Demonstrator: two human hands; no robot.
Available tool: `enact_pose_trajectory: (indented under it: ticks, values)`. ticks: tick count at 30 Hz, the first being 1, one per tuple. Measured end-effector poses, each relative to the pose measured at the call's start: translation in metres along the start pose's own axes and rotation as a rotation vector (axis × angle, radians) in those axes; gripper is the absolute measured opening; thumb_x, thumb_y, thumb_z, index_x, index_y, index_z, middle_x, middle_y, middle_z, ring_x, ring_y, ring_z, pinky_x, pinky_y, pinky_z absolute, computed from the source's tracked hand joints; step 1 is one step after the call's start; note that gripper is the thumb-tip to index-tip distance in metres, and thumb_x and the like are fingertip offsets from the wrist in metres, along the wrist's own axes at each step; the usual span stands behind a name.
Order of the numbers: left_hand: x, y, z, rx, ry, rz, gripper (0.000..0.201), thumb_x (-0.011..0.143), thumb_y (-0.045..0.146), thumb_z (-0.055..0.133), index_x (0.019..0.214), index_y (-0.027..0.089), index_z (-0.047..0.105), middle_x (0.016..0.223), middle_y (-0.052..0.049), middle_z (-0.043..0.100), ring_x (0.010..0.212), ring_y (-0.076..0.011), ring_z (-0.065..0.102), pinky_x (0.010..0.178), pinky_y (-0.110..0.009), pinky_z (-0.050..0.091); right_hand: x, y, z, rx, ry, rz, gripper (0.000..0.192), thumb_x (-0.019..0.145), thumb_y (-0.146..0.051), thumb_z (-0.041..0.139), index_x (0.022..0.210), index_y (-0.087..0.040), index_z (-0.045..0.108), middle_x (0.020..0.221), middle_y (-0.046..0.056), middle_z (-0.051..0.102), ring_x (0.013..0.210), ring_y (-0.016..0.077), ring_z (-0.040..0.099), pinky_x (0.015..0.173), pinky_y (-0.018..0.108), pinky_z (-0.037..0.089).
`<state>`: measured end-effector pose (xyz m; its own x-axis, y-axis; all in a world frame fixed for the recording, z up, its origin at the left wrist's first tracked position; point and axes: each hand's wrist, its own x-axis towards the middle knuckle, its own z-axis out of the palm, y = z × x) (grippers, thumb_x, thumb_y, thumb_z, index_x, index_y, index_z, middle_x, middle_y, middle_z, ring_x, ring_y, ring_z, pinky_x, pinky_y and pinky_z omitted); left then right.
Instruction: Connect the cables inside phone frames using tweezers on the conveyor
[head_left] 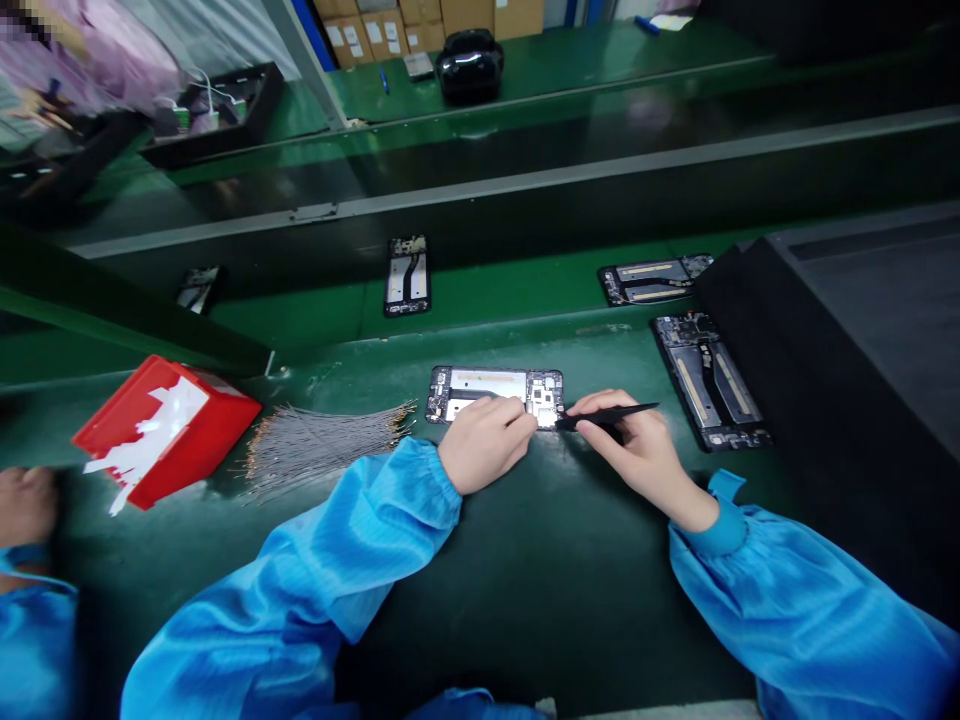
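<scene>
An opened phone [487,382] lies sideways on the green bench, its circuit board showing at the right end. My left hand [487,445] is closed over the phone's near edge with curled fingers, covering part of it. Black tweezers [630,409] are pinched in my right hand [637,445], and their tips are at the board's lower right corner. Whether the tips grip anything is too small to tell. To the left of my left hand lies a bundle of thin grey cables [322,445] with gold-coloured ends.
A red bin [210,425] with white tape stands left of the cables. Another opened phone [709,385] lies at right, beside a black tray [840,330]. More phones, such as one [407,277], rest on the strip behind. At far left is a co-worker's hand [26,505].
</scene>
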<state>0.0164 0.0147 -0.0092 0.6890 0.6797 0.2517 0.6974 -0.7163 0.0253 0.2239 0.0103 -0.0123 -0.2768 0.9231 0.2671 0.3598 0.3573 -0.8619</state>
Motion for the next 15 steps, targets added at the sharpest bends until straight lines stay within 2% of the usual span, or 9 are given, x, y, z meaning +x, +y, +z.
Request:
enact_pose_trajectory:
  ticks: [5, 15]
  values:
    - [0.0008, 0.0003, -0.0016, 0.001, 0.002, -0.002, 0.019, 0.086, 0.022, 0.04, 0.076, 0.018, 0.055, 0.071, 0.0, 0.05, 0.063, -0.013, 0.045, 0.059, -0.027, 0.033, -0.0006, -0.001, -0.0004, -0.021, -0.002, -0.019, 0.01, 0.078, -0.018, 0.055, 0.087, -0.021, 0.053, 0.086, 0.004, 0.062, 0.084, 0.0184, 0.059, 0.076, 0.035, 0.047]
    - [0.0021, 0.0009, -0.0011, -0.036, -0.016, -0.013, 0.019, 0.086, 0.021, 0.038, 0.076, 0.017, 0.053, 0.072, -0.001, 0.049, 0.066, -0.0137, 0.046, 0.061, -0.026, 0.035, -0.0029, -0.002, 0.0019, -0.148, -0.092, -0.278, 0.016, 0.077, -0.011, 0.052, 0.089, -0.022, 0.051, 0.086, 0.006, 0.061, 0.08, 0.0179, 0.059, 0.068, 0.033, 0.049]
